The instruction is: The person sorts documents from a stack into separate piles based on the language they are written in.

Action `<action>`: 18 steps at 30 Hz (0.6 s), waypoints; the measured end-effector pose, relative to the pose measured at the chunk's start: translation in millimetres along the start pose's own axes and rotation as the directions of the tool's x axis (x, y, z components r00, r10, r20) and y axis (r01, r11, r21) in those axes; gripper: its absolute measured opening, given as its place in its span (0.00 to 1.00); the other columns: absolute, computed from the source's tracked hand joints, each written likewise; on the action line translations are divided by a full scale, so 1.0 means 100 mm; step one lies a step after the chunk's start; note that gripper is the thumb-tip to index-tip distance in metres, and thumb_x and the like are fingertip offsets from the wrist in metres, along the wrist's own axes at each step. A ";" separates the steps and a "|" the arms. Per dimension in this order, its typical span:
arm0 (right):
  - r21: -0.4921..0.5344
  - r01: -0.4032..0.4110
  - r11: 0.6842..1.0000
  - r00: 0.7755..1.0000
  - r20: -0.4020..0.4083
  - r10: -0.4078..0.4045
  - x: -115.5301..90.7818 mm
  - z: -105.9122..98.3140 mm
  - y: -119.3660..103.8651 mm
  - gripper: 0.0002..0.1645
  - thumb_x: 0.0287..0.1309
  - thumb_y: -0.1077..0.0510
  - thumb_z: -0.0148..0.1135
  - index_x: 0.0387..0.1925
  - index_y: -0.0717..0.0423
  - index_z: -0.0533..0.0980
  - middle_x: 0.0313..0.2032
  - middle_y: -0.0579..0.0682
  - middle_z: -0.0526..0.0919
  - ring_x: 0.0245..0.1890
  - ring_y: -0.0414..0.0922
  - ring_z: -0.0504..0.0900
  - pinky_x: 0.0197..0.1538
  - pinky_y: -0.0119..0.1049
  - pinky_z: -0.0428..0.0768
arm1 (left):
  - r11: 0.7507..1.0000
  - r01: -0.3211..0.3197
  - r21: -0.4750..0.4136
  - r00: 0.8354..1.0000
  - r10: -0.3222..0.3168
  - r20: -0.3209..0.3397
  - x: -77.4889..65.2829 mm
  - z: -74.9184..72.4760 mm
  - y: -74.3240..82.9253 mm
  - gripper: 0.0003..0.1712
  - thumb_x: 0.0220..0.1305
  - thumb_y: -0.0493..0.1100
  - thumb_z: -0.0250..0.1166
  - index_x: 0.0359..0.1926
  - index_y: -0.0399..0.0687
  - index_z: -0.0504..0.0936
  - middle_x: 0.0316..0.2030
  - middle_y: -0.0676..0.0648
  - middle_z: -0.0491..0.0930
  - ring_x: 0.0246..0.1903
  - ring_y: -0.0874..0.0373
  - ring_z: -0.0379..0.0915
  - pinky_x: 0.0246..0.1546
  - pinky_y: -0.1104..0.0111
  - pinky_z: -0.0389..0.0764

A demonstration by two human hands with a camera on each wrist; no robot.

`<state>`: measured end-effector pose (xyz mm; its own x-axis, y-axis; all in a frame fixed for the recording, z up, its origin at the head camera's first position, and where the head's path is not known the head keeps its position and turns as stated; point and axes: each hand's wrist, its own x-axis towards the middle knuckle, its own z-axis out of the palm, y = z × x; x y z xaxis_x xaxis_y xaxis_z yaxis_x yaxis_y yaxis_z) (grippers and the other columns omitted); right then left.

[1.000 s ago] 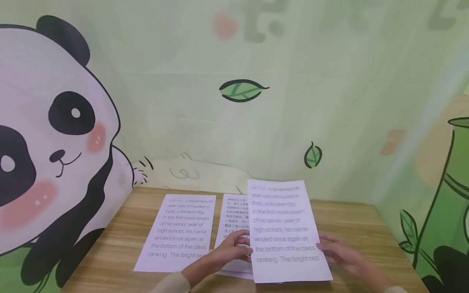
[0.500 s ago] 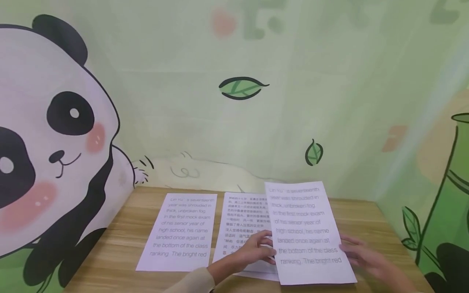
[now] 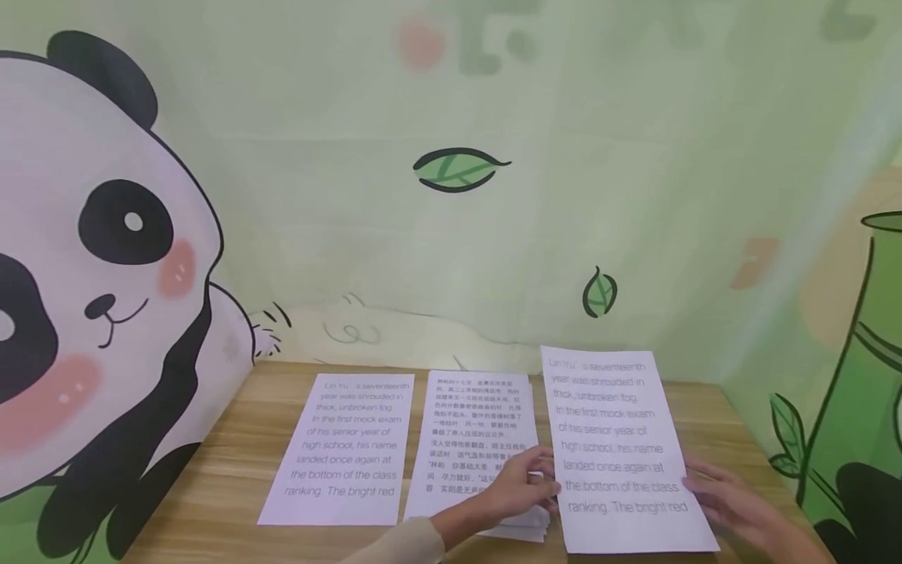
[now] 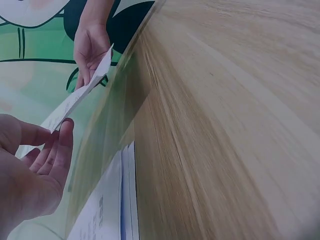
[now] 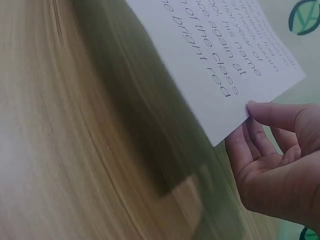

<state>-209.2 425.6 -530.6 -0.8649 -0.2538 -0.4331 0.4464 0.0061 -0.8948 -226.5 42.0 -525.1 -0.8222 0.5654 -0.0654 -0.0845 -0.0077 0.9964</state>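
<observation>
A printed sheet of paper (image 3: 620, 439) with English text is held above the right part of the table. My left hand (image 3: 517, 489) pinches its left edge between thumb and fingers, as the left wrist view also shows. At the opposite edge my right hand (image 3: 726, 501) pinches the sheet, thumb on top and fingers beneath, clear in the right wrist view. Left of it lies a stack of papers (image 3: 465, 439) with Chinese text on top, its lower right corner partly behind my left hand. Farther left lies another English-text sheet (image 3: 338, 450).
All of this is on or over a wood-grain table (image 3: 225, 446). Behind it hangs a pale green backdrop (image 3: 338, 219) with a cartoon panda (image 3: 127, 313) at left and painted leaves. In the left wrist view, the stack (image 4: 112, 200) shows several layered edges.
Both hands have carried the held sheet to the right, off the Chinese-text stack, which now shows almost wholly. The left English sheet stays in place.
</observation>
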 end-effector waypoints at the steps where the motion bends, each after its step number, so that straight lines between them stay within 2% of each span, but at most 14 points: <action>1: -0.017 0.008 1.000 1.000 0.019 -0.008 -0.03 -0.02 0.01 0.35 0.76 0.56 0.54 0.76 0.63 0.58 0.49 0.38 0.87 0.50 0.41 0.86 0.56 0.39 0.84 | 1.000 -0.001 -0.002 1.000 0.001 -0.005 0.02 0.02 0.00 0.26 0.65 0.28 0.61 0.64 0.39 0.74 0.45 0.43 0.83 0.40 0.50 0.88 0.39 0.65 0.90; 4: -0.076 0.041 0.996 0.996 0.084 -0.035 -0.13 -0.08 0.03 0.34 0.79 0.54 0.49 0.77 0.62 0.56 0.56 0.35 0.81 0.56 0.41 0.83 0.60 0.38 0.83 | 1.000 -0.010 -0.009 1.000 0.010 -0.028 0.07 0.08 -0.03 0.26 0.64 0.28 0.62 0.64 0.39 0.74 0.45 0.42 0.83 0.39 0.53 0.87 0.39 0.63 0.90; 6: -0.074 0.038 0.997 0.992 0.121 -0.029 -0.17 -0.11 0.05 0.34 0.80 0.52 0.46 0.79 0.60 0.53 0.58 0.34 0.79 0.59 0.41 0.81 0.62 0.39 0.81 | 1.000 -0.019 -0.006 0.999 0.019 -0.050 0.10 0.12 -0.05 0.27 0.63 0.28 0.62 0.63 0.38 0.75 0.44 0.42 0.84 0.35 0.55 0.86 0.38 0.62 0.90; 7: -0.076 0.042 0.996 0.990 0.141 -0.031 -0.19 -0.11 0.06 0.37 0.80 0.52 0.45 0.80 0.62 0.48 0.60 0.34 0.78 0.60 0.41 0.81 0.63 0.39 0.80 | 1.000 -0.021 0.000 0.998 0.021 -0.061 0.11 0.14 -0.07 0.27 0.62 0.27 0.63 0.63 0.38 0.75 0.43 0.43 0.83 0.34 0.56 0.85 0.37 0.61 0.90; 12: 0.074 -0.011 0.997 0.991 0.134 0.001 -0.18 -0.13 0.09 0.41 0.79 0.52 0.48 0.81 0.59 0.44 0.58 0.38 0.83 0.60 0.42 0.81 0.65 0.43 0.80 | 0.999 -0.008 0.042 0.992 0.013 -0.126 0.18 0.19 -0.11 0.26 0.62 0.27 0.63 0.62 0.37 0.75 0.41 0.43 0.83 0.28 0.57 0.84 0.34 0.59 0.90; 13: 0.087 -0.009 0.996 0.991 0.132 -0.002 -0.18 -0.15 0.09 0.40 0.79 0.53 0.48 0.81 0.58 0.44 0.58 0.39 0.83 0.60 0.42 0.81 0.65 0.42 0.80 | 0.999 -0.002 0.042 0.990 0.008 -0.141 0.20 0.20 -0.11 0.26 0.62 0.27 0.63 0.62 0.37 0.76 0.41 0.43 0.84 0.27 0.56 0.84 0.34 0.59 0.90; 15: 0.132 -0.011 0.991 0.993 0.117 -0.004 -0.19 -0.18 0.10 0.34 0.79 0.54 0.48 0.80 0.51 0.54 0.56 0.40 0.84 0.58 0.42 0.82 0.64 0.42 0.81 | 0.999 0.010 0.047 0.987 -0.003 -0.161 0.24 0.23 -0.11 0.25 0.62 0.28 0.63 0.61 0.37 0.76 0.40 0.43 0.85 0.26 0.56 0.84 0.34 0.59 0.90; 18: 0.141 -0.011 0.990 0.996 0.087 -0.001 -0.21 -0.23 0.10 0.33 0.78 0.56 0.49 0.79 0.49 0.56 0.55 0.41 0.85 0.57 0.42 0.83 0.63 0.42 0.81 | 0.998 0.026 0.050 0.983 -0.017 -0.183 0.29 0.27 -0.10 0.24 0.62 0.29 0.64 0.60 0.37 0.76 0.39 0.44 0.85 0.25 0.59 0.83 0.33 0.60 0.89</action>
<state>-191.6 452.9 -532.3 -0.8422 -0.3368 -0.4211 0.4840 -0.1276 -0.8657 -234.4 81.0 -535.8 -0.9098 0.4051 -0.0907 -0.0776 0.0486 0.9958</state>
